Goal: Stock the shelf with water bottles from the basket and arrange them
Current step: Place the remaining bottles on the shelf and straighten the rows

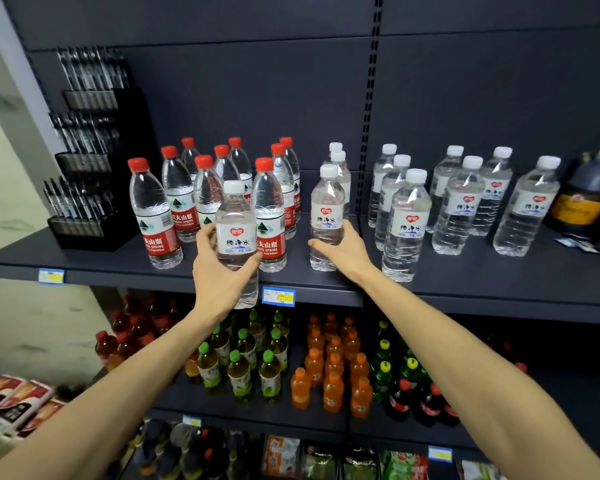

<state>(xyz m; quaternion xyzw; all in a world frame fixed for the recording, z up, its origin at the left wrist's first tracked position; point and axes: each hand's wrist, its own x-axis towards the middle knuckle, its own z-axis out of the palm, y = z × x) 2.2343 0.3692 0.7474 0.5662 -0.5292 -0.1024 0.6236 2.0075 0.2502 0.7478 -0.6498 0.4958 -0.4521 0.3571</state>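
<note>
Item: two white-capped water bottles, one in each hand, at the shelf [465, 289] front, centre frame.

My left hand [219, 271] has its fingers [201, 237] clamped round the held bottle [236, 230], upright, lifted in front of the shelf edge and the red-capped bottles [271, 216]. My right hand [343, 251] wraps its fingers round the standing bottle [326, 216], base on the shelf, long axis vertical. The open slot lies between that bottle and the red-capped group, up and right of my left hand, which is nearer. Clear ribbed plastic, smooth paper labels, round screw caps. More white-capped rows [465, 202] stand right of centre. Basket not in view.
</note>
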